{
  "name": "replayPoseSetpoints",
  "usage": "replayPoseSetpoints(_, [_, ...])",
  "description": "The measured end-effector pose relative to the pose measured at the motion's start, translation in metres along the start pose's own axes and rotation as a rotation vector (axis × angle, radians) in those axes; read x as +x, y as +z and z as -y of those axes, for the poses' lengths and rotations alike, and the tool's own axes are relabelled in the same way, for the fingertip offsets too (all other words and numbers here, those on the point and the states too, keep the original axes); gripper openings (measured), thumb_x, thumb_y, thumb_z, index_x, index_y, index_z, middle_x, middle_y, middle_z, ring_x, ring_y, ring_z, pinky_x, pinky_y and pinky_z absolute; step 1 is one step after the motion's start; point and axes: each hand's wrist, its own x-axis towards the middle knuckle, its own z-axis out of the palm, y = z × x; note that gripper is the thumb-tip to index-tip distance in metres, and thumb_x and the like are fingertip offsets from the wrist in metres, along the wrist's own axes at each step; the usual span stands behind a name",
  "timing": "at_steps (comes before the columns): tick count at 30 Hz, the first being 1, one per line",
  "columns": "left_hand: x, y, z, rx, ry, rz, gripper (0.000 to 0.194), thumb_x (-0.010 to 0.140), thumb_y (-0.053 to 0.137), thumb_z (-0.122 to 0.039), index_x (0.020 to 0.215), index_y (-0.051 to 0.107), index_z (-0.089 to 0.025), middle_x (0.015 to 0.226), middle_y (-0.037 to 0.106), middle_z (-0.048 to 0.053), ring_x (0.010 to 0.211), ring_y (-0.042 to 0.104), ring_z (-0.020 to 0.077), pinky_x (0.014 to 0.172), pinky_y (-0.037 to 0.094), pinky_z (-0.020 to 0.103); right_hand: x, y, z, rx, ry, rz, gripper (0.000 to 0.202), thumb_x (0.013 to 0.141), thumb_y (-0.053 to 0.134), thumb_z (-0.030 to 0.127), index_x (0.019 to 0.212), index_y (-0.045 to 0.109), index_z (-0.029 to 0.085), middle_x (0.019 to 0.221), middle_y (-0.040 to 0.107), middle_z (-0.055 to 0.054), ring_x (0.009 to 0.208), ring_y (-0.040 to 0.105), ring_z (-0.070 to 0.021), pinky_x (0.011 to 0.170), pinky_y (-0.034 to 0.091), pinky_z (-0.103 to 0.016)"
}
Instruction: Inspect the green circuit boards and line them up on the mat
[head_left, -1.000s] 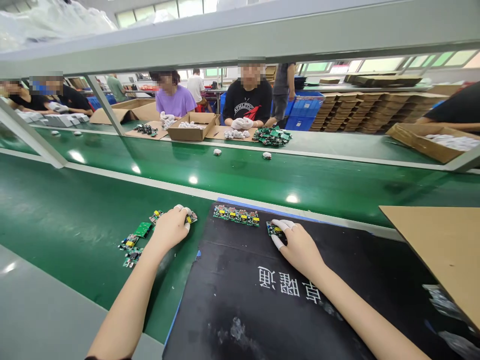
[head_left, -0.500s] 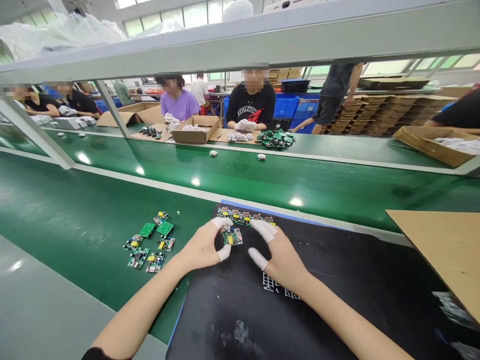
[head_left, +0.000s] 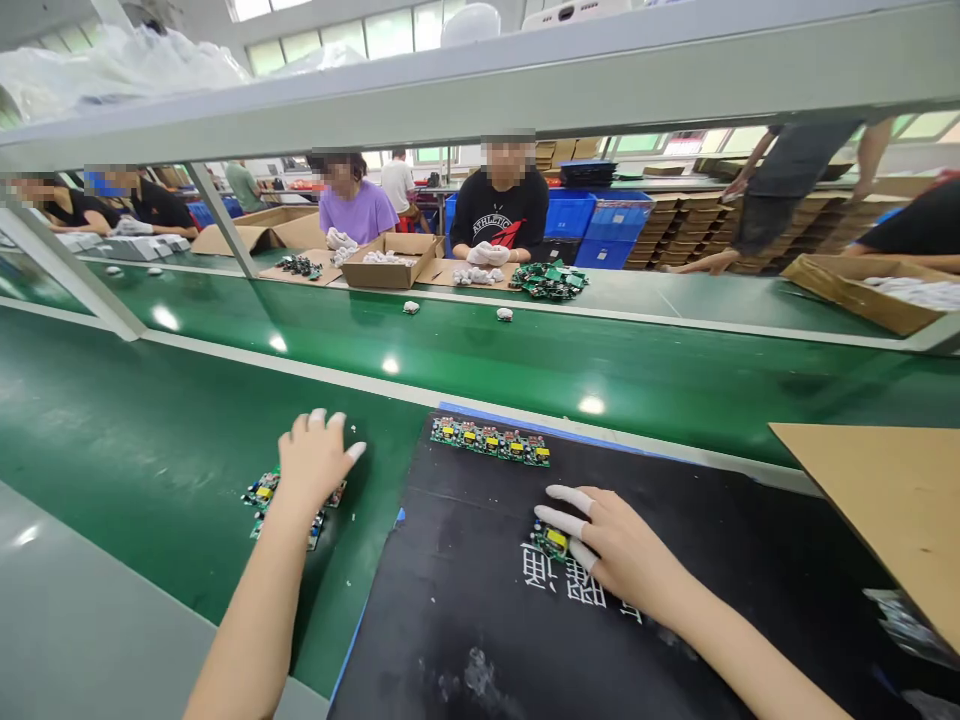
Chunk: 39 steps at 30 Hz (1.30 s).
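My left hand (head_left: 313, 462), with white fingertip covers, is spread over a group of small green circuit boards (head_left: 262, 490) on the green bench, hiding some of them. Over the black mat (head_left: 480, 600), my right hand (head_left: 600, 535) has its covered fingers around a circuit board with a yellow part (head_left: 553, 540), beside white printed characters. Along the mat's back edge lies a row of several circuit boards (head_left: 491, 442), side by side.
Behind the mat runs a green conveyor (head_left: 480, 340) with two small white-topped pieces. A cardboard sheet (head_left: 877, 500) juts in at the right. Across the conveyor, people sit near an open box (head_left: 386, 272) and a pile of boards (head_left: 551, 280). A shelf beam (head_left: 480, 90) crosses above.
My left hand has let go of a board and moved left to the group. My right hand has moved right and down, now at a board. The conveyor pieces have shifted left.
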Motion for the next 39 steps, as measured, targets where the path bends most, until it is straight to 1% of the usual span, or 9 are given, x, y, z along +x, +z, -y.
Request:
replayPoseSetpoints(2, [0.011,0.007,0.022,0.019,-0.095,0.092,0.057,0.083,0.049,-0.050,0.125,0.047,-0.011,0.129,0.046,0.026,0.116,0.048,0.0434,0.086,0.044,0.054,-0.009,-0.002,-0.010,-0.045,0.080,0.014,0.053,0.077,0.042,0.008,0.122,0.061,0.027,0.119,0.063,-0.008,0.092,0.064,-0.0227,0.081,0.054,-0.039])
replayPoseSetpoints(6, [0.018,0.015,0.039,-0.010,-0.045,0.187,0.058,0.081,0.051,-0.050,0.126,0.044,-0.014,0.117,0.056,0.019,0.101,0.060,0.0319,0.080,0.050,0.039,-0.017,-0.001,-0.003,-0.124,0.184,0.009,0.061,0.072,0.036,0.004,0.126,0.058,0.018,0.114,0.065,-0.010,0.091,0.065,-0.0223,0.079,0.055,-0.036])
replayPoseSetpoints(12, [0.013,0.013,0.024,0.032,0.048,0.169,0.046,0.077,0.048,-0.015,0.122,0.049,-0.018,0.117,0.053,0.015,0.099,0.061,0.0293,0.082,0.048,0.036,-0.012,0.011,0.024,-0.049,0.203,-0.036,0.038,0.082,0.049,0.033,0.115,0.065,0.021,0.105,0.067,-0.011,0.088,0.064,-0.0255,0.076,0.055,-0.040])
replayPoseSetpoints(17, [0.012,0.011,0.016,-0.011,0.110,0.133,0.051,0.070,0.040,-0.001,0.117,0.054,-0.016,0.109,0.055,0.015,0.092,0.062,0.0286,0.081,0.048,0.036,-0.003,0.013,-0.002,-0.071,0.367,-0.076,0.042,0.082,0.043,0.024,0.120,0.060,0.016,0.112,0.065,-0.012,0.092,0.063,-0.0260,0.079,0.054,-0.040])
replayPoseSetpoints(20, [0.012,0.009,0.013,-0.095,0.127,0.093,0.050,0.070,0.037,0.002,0.113,0.057,-0.014,0.107,0.056,0.015,0.094,0.062,0.0284,0.081,0.048,0.035,0.006,0.012,-0.021,-0.123,0.465,-0.079,0.046,0.082,0.041,0.023,0.123,0.057,0.008,0.111,0.064,-0.016,0.092,0.062,-0.0283,0.080,0.052,-0.041])
replayPoseSetpoints(25, [0.011,0.009,-0.002,-0.312,0.182,0.029,0.045,0.069,0.037,0.001,0.102,0.062,-0.016,0.106,0.060,0.012,0.102,0.059,0.0276,0.090,0.046,0.037,0.028,0.016,-0.032,-0.138,0.531,-0.096,0.045,0.083,0.043,0.024,0.122,0.057,0.006,0.109,0.064,-0.017,0.094,0.060,-0.0300,0.083,0.050,-0.043])
replayPoseSetpoints(32, [0.001,0.015,-0.032,-0.817,0.326,0.085,0.038,0.072,0.038,-0.005,0.095,0.065,-0.017,0.102,0.067,0.007,0.102,0.060,0.0216,0.096,0.047,0.038,0.038,0.021,-0.022,-0.139,0.498,-0.162,0.046,0.084,0.046,0.030,0.124,0.055,0.008,0.114,0.060,-0.018,0.099,0.057,-0.0311,0.088,0.048,-0.044])
replayPoseSetpoints(36, [-0.016,0.025,-0.065,-1.126,0.352,0.291,0.038,0.075,0.040,-0.009,0.105,0.062,-0.013,0.105,0.067,0.012,0.094,0.065,0.0208,0.073,0.055,0.032,0.036,0.014,0.011,-0.100,0.335,-0.343,0.050,0.086,0.047,0.036,0.130,0.049,0.012,0.115,0.058,-0.017,0.102,0.055,-0.0303,0.090,0.047,-0.045])
replayPoseSetpoints(39, [-0.035,0.034,-0.087,-1.246,0.363,0.452,0.040,0.074,0.043,-0.009,0.111,0.058,-0.011,0.109,0.065,0.015,0.094,0.065,0.0208,0.068,0.054,0.026,0.037,0.013,0.048,0.021,0.106,-0.297,0.054,0.085,0.051,0.038,0.135,0.044,0.016,0.117,0.057,-0.014,0.103,0.055,-0.0272,0.087,0.049,-0.041])
